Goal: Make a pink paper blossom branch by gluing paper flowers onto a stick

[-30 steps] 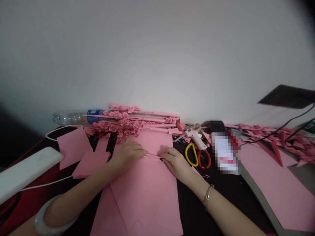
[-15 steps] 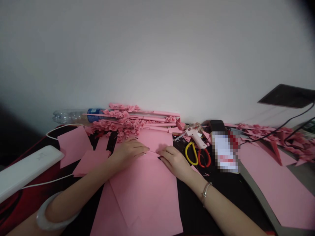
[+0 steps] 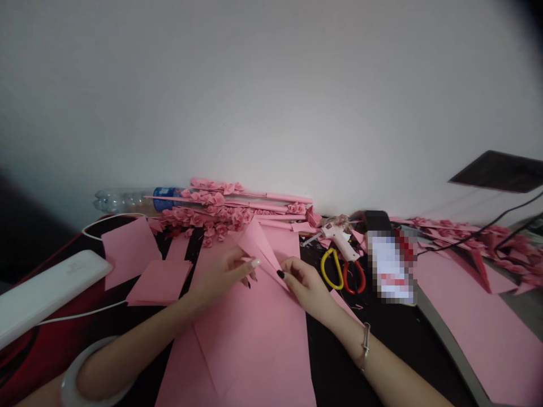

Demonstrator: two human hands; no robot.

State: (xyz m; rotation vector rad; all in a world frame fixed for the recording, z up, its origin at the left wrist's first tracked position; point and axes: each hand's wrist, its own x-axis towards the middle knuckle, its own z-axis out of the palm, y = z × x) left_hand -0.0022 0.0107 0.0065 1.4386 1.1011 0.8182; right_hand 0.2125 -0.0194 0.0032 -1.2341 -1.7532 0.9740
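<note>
A folded piece of pink paper (image 3: 258, 244) stands up at a slant between my hands, its narrow tip pointing away from me. At its lower left edge is my left hand (image 3: 227, 276), with curled fingers and the thumb lying against the paper. My right hand (image 3: 302, 281) pinches the paper's lower right side between thumb and fingers. Below both hands lie larger pink sheets (image 3: 258, 345), overlapping on the dark table.
Pink paper flowers (image 3: 220, 217) lie along the wall by a plastic bottle (image 3: 123, 199). To the right are a glue gun (image 3: 341, 242), scissors (image 3: 354, 277) and a phone (image 3: 390, 265). Pink squares (image 3: 159, 281) and a white device (image 3: 55, 297) lie left.
The folded paper has come up from lying flat to a raised slant. My left hand has drawn back toward me, and my right hand has turned to pinch the paper's edge.
</note>
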